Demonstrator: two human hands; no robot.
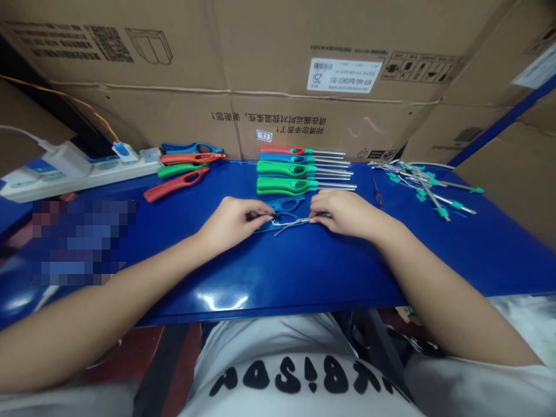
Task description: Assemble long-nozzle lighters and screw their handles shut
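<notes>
My left hand [241, 220] is closed, thumb and fingers pinching a small black part [276, 216] with thin white wires [286, 224] running from it. Those wires lead right to a thin metal tube [305, 220], which my right hand [341, 212] grips near its end. Beneath both hands, blue lighter casing halves [287, 204] lie on the table. My left fingers hide part of the lower half. Just behind them are several lighters [284, 168] with red, blue and green handles, their metal nozzles pointing right.
Empty lighter handles [178, 184] lie at the left, near a white power strip [87, 182]. To the right are a screwdriver [377, 194] and a pile of metal tubes with green fittings [430, 185]. A cardboard wall [174, 116] stands behind the blue table [295, 272].
</notes>
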